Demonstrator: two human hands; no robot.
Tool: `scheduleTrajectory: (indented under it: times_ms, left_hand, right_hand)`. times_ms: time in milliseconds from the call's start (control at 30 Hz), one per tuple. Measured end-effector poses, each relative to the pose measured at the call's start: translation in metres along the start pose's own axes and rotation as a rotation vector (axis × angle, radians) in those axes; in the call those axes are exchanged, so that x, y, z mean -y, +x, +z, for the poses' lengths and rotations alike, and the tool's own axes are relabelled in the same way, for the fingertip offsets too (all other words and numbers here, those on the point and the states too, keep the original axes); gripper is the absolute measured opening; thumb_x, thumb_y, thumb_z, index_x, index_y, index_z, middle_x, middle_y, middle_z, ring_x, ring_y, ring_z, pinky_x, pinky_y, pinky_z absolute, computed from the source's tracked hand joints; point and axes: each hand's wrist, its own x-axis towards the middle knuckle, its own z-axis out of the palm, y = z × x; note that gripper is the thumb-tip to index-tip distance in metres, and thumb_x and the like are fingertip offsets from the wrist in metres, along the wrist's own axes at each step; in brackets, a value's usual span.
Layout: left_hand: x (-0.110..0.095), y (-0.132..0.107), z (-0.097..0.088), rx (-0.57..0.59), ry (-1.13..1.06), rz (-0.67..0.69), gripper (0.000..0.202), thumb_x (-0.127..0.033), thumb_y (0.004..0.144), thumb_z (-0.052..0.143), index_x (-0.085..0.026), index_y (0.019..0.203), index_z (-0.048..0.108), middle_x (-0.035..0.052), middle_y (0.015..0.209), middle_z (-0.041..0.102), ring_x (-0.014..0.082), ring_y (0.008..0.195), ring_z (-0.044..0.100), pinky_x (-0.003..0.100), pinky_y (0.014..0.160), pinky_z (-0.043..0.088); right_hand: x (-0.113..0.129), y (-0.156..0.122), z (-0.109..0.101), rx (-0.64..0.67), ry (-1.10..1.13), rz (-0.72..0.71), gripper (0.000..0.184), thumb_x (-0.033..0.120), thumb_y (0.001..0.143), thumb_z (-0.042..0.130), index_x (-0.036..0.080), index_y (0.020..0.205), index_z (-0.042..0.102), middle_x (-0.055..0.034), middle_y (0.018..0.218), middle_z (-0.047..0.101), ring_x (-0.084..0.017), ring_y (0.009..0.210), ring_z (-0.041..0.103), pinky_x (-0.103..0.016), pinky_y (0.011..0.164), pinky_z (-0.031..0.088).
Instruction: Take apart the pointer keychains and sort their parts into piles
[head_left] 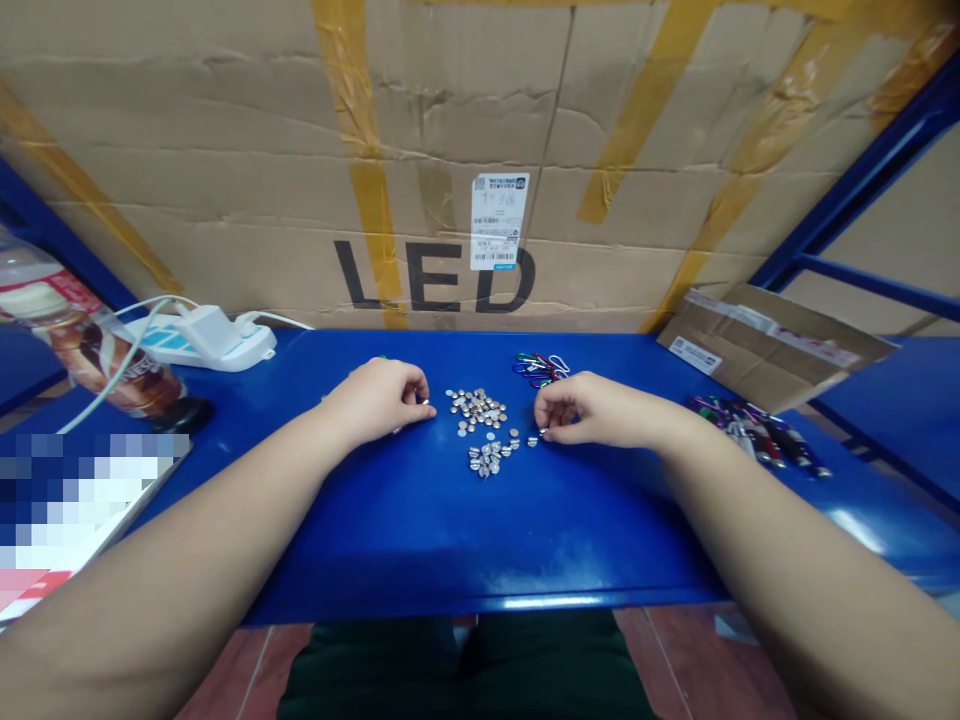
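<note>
My left hand (384,402) is closed in a pinch left of a pile of small round discs (480,408) that look like button cells. A tiny pale glint shows at its fingertips, too small to name. Across the pile, my right hand (570,408) pinches a small silver metal piece (542,432) low over the blue table (420,540). More small silver metal pieces (487,458) lie heaped in front of the discs, with one loose piece (532,441) close to my right fingertips. Behind the right hand are several coloured carabiners (536,368).
A large cardboard box (262,200) stands along the back edge. On the left are a power strip (240,345) with cables, a drink bottle (112,350) and a blurred-out flat item (150,500). Pen-shaped metal items (772,440) and a small cardboard box (772,340) are on the right.
</note>
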Motion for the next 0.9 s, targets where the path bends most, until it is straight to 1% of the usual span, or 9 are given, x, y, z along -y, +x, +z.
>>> scheduleTrajectory:
  times_ms: [100,167,300,400,500,600,667,767,900]
  left_hand:
    - [0.005,0.001,-0.001,-0.109,0.168,0.044,0.034,-0.054,0.078,0.075,-0.024,0.095,0.077,0.0094,0.100,0.074,0.0306,0.097,0.066,0.036,0.079,0.048]
    - [0.009,0.001,-0.001,-0.157,0.231,0.035,0.052,-0.060,0.077,0.073,-0.025,0.116,0.075,0.0145,0.125,0.068,0.0388,0.120,0.058,0.046,0.096,0.048]
    - [0.021,0.003,-0.001,-0.050,0.230,-0.018,0.080,-0.069,0.083,0.062,-0.024,0.148,0.055,0.0191,0.155,0.049,0.0435,0.144,0.039,0.059,0.114,0.037]
    - [0.030,0.007,-0.001,0.046,0.215,-0.025,0.087,-0.075,0.085,0.054,-0.022,0.154,0.050,0.0199,0.162,0.042,0.0436,0.150,0.033,0.060,0.119,0.032]
    - [0.034,0.008,-0.004,0.021,0.275,-0.060,0.090,-0.079,0.083,0.053,-0.026,0.156,0.048,0.0185,0.166,0.037,0.0455,0.154,0.027,0.065,0.120,0.027]
    - [0.036,0.008,-0.008,-0.037,0.360,-0.164,0.103,-0.089,0.076,0.054,-0.032,0.160,0.041,0.0186,0.171,0.027,0.0488,0.158,0.014,0.074,0.119,0.019]
    - [0.039,0.008,-0.009,-0.012,0.363,-0.259,0.113,-0.096,0.070,0.052,-0.034,0.163,0.034,0.0198,0.173,0.022,0.0510,0.159,0.008,0.079,0.117,0.015]
    - [0.046,0.012,-0.010,0.066,0.317,-0.353,0.119,-0.100,0.067,0.048,-0.035,0.165,0.028,0.0209,0.173,0.021,0.0528,0.157,0.014,0.080,0.116,0.016]
    - [0.051,0.014,-0.008,0.088,0.303,-0.355,0.120,-0.098,0.070,0.047,-0.031,0.166,0.025,0.0211,0.173,0.020,0.0488,0.158,0.018,0.071,0.121,0.022]
  right_hand:
    - [0.003,0.000,0.001,0.025,-0.010,0.003,0.006,0.025,0.084,0.069,0.019,0.084,0.071,-0.0022,0.084,0.074,-0.017,0.076,0.068,-0.030,0.072,0.055]
    - [0.005,0.000,0.003,0.031,-0.015,0.000,0.006,0.025,0.084,0.069,0.019,0.085,0.071,-0.0024,0.085,0.074,-0.017,0.077,0.068,-0.030,0.073,0.055]
    - [0.008,0.000,0.003,0.051,0.029,0.005,0.010,0.027,0.083,0.071,0.019,0.088,0.071,-0.0032,0.085,0.074,-0.017,0.077,0.069,-0.030,0.072,0.056]
    - [0.002,-0.008,-0.010,-0.025,0.059,0.023,0.021,0.037,0.081,0.075,0.019,0.092,0.070,-0.0032,0.083,0.073,-0.018,0.075,0.068,-0.031,0.070,0.055]
    - [-0.018,-0.029,-0.039,-0.247,0.048,0.073,0.031,0.048,0.082,0.075,0.019,0.093,0.070,-0.0050,0.086,0.073,-0.019,0.076,0.066,-0.032,0.071,0.053]
    - [-0.049,-0.061,-0.072,-0.486,-0.008,0.316,0.034,0.049,0.081,0.074,0.019,0.095,0.069,-0.0038,0.079,0.071,-0.017,0.066,0.060,-0.033,0.069,0.050]
    - [-0.067,-0.080,-0.087,-0.592,-0.092,0.533,0.022,0.037,0.085,0.069,0.017,0.095,0.070,-0.0060,0.080,0.072,-0.017,0.067,0.060,-0.034,0.070,0.048]
    - [-0.080,-0.099,-0.090,-0.670,-0.216,0.732,0.012,0.028,0.085,0.068,0.017,0.083,0.071,-0.0100,0.081,0.073,-0.019,0.072,0.061,-0.035,0.073,0.047]
    - [-0.075,-0.102,-0.064,-0.768,-0.267,0.642,0.022,0.039,0.083,0.075,0.018,0.077,0.071,-0.0108,0.078,0.072,-0.020,0.074,0.062,-0.036,0.073,0.046]
